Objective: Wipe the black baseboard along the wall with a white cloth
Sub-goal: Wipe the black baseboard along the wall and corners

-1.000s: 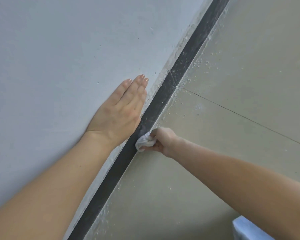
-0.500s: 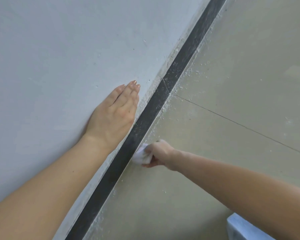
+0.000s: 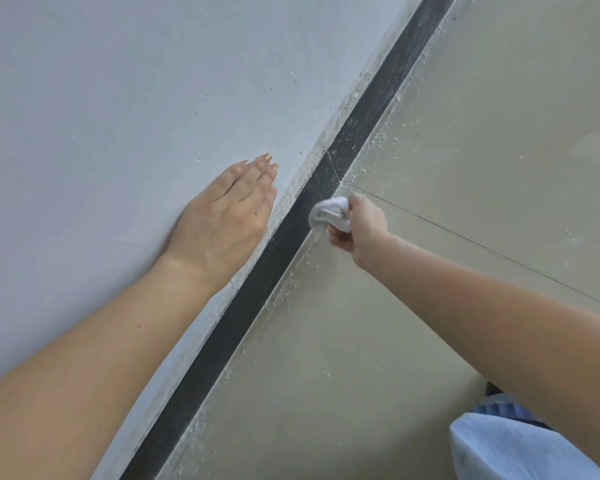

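The pale wall [image 3: 118,98] fills the upper left of the frame and the beige floor [image 3: 482,161] (speckled with white dust along its edge) fills the right. The black baseboard [image 3: 257,292] runs diagonally between them. Near the centre, the left hand [image 3: 222,223] lies flat on the wall, fingers straight and together, while the right hand [image 3: 361,230] curls round a bunched white cloth [image 3: 328,213] touching the baseboard's lower edge.

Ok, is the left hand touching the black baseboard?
Apart. The head view shows the left hand flat on the wall, with a pale strip of wall between it and the baseboard.
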`<state>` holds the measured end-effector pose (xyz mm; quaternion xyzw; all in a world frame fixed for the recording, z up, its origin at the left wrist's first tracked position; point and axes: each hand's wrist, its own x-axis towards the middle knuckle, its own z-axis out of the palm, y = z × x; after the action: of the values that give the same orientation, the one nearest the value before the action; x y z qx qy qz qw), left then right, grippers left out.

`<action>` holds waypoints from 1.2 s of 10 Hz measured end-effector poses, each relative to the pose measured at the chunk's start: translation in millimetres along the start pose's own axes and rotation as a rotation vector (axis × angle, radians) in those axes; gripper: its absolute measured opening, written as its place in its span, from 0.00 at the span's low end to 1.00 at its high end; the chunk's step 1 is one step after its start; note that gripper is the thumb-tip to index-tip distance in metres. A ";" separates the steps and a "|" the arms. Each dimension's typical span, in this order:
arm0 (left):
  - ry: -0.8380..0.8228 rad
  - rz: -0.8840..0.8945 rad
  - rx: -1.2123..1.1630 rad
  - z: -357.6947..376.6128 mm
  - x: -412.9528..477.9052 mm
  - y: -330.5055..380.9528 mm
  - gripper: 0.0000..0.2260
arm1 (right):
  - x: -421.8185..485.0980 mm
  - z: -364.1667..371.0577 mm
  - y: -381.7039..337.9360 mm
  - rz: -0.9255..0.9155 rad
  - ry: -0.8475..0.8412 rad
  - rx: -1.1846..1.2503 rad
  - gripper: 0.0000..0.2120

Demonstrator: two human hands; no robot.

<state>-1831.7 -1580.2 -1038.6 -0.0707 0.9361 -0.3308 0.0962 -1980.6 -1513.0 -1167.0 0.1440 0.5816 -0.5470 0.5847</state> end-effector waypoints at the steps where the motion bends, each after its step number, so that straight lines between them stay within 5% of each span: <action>1: -0.005 -0.003 -0.012 -4.0 -2.4 -2.0 0.32 | -19.7 0.8 39.7 0.115 -0.135 -0.212 0.07; 3: 0.000 -0.015 0.002 -12.2 -12.7 -4.2 0.35 | -56.3 26.2 111.2 0.346 -0.555 -0.475 0.05; 5: -0.004 -0.027 -0.003 -16.7 -23.3 -4.0 0.37 | -45.5 46.9 78.4 0.248 -0.447 -0.318 0.11; 7: 0.006 -0.030 -0.029 -12.8 -23.8 -6.0 0.37 | -11.5 19.5 15.7 0.042 -0.171 0.122 0.07; 8: 0.002 -0.031 -0.040 -11.4 -22.8 -6.5 0.35 | -11.3 10.8 6.4 0.037 -0.095 0.093 0.03; 9: 0.010 -0.027 -0.030 -9.0 -22.6 -4.8 0.34 | -35.0 12.5 39.1 0.186 -0.218 -0.223 0.07; 10: 0.013 -0.020 -0.018 -6.0 -22.9 -3.5 0.32 | -51.1 28.5 67.9 0.367 -0.456 -0.241 0.09; 12: -0.017 0.004 0.065 2.8 -23.1 -3.7 0.20 | -36.3 31.1 13.0 0.231 -0.272 0.013 0.07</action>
<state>-1808.4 -1580.2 -1035.2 -0.0685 0.9242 -0.3601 0.1071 -1943.8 -1516.2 -1133.9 0.1382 0.4734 -0.4944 0.7158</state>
